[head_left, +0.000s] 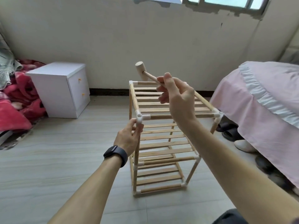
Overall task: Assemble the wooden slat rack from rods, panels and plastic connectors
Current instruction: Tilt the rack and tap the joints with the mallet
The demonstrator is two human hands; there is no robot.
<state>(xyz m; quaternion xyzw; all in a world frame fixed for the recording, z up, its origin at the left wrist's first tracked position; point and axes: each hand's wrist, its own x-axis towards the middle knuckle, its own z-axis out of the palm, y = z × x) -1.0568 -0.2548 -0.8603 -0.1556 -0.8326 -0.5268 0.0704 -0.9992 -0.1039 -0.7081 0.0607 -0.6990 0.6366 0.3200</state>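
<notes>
Left hand [127, 138] pinches white plastic connector [140, 116]; right hand [176, 97] grips wooden mallet [140, 68].

Showed pale wood across the rack [161, 143] and mallet [140, 69], white on the connectors [141, 117]. Showed white on the far-left cabinet [56, 88], red on the blanket [21, 96], pink with white frill on the right bedspread [271, 88].
</notes>
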